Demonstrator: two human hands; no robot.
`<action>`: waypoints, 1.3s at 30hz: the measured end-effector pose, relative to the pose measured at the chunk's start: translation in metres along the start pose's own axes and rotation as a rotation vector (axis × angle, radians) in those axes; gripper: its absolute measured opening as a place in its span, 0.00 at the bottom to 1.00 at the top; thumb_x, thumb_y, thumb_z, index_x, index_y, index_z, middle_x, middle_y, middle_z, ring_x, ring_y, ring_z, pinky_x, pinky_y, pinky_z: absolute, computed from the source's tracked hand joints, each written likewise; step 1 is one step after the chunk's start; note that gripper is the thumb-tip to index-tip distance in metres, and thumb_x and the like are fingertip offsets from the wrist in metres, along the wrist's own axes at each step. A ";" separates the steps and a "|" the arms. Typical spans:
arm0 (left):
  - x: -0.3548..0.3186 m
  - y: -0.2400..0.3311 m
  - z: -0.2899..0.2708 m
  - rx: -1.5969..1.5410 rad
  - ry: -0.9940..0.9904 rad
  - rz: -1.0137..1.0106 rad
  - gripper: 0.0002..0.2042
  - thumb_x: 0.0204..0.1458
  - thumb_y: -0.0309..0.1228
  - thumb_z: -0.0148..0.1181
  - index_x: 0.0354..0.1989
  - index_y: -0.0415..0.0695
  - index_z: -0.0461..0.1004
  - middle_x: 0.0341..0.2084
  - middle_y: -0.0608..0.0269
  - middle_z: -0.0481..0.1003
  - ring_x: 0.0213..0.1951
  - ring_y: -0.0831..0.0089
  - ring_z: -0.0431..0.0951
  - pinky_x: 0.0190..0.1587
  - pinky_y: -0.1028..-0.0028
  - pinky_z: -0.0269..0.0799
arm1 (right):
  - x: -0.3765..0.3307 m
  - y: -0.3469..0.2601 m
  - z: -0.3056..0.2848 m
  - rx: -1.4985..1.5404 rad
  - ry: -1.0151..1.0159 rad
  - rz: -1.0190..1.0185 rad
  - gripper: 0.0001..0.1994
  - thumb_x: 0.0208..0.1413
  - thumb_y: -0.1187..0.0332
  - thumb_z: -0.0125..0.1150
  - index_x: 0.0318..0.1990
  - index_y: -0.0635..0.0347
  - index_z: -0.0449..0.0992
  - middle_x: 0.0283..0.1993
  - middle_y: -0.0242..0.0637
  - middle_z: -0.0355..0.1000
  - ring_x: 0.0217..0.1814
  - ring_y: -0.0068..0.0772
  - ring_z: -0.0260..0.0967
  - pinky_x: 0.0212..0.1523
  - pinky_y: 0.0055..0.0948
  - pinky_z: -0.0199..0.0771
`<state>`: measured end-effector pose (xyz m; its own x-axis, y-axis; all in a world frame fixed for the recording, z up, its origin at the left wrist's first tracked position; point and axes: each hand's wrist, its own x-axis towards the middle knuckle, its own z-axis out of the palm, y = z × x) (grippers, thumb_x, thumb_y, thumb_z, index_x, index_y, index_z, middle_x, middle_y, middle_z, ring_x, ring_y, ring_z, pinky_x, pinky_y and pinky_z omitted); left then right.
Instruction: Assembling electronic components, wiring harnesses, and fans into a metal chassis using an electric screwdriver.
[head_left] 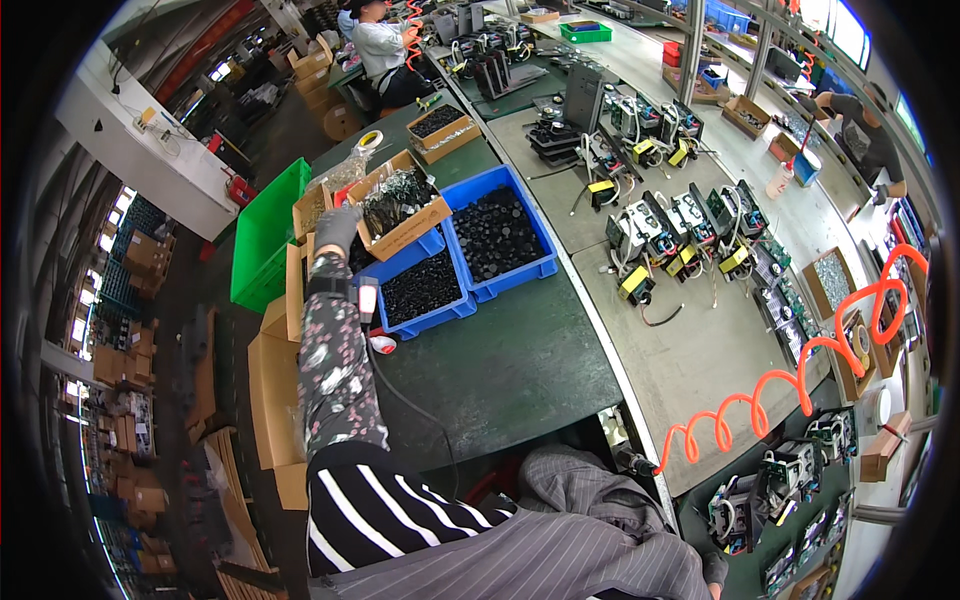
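Observation:
My left hand (337, 228), in a grey glove, reaches far forward to the small cardboard boxes at the table's left side. It lies against the near left side of an open cardboard box (412, 232) of thin metal parts; its fingertips are too small and hidden to read. Just below the hand a white-and-red handheld tool (368, 298) with a black cord rests beside a blue bin (430, 322) of small black parts. Only a dark sliver of my right hand (714, 570) shows at the lower right, by my grey striped clothing; its fingers are hidden.
A second blue bin (552, 262) holds black round parts. A green crate (262, 245) and a large cardboard box (272, 400) border the table's left. Electronic assemblies (690, 225) with yellow parts stand on the right bench, crossed by an orange coiled hose (760, 400). Co-workers sit farther off.

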<state>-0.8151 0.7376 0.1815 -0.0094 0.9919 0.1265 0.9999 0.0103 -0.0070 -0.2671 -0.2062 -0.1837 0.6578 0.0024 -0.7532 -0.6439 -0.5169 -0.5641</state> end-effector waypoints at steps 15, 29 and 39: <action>-0.040 0.027 -0.005 -2.014 0.006 -0.437 0.07 0.59 0.38 0.60 0.35 0.50 0.75 0.16 0.79 0.55 0.13 0.87 0.52 0.13 0.83 0.47 | -0.040 -0.041 0.011 -0.127 0.014 -0.077 0.03 0.46 0.74 0.56 0.30 0.55 0.73 0.23 0.28 0.63 0.17 0.29 0.58 0.18 0.33 0.62; -0.092 0.047 -0.008 -2.167 0.145 -0.343 0.10 0.61 0.38 0.59 0.44 0.46 0.75 0.19 0.78 0.55 0.16 0.87 0.53 0.17 0.83 0.49 | -0.089 -0.085 0.024 -0.282 0.012 -0.054 0.04 0.50 0.71 0.59 0.32 0.60 0.76 0.21 0.34 0.69 0.15 0.31 0.65 0.16 0.32 0.65; -0.260 0.051 -0.017 -2.315 0.020 -0.382 0.10 0.62 0.38 0.57 0.45 0.46 0.73 0.18 0.76 0.60 0.17 0.86 0.56 0.18 0.82 0.51 | -0.264 -0.277 0.120 -1.012 -0.958 -0.282 0.19 0.58 0.55 0.62 0.36 0.66 0.82 0.24 0.37 0.76 0.26 0.24 0.74 0.32 0.27 0.75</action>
<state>-0.7617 0.4784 0.1657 -0.1416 0.9795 -0.1435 -0.6949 0.0049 0.7191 -0.3091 0.0394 0.1311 -0.0620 0.5650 -0.8228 0.2840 -0.7803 -0.5572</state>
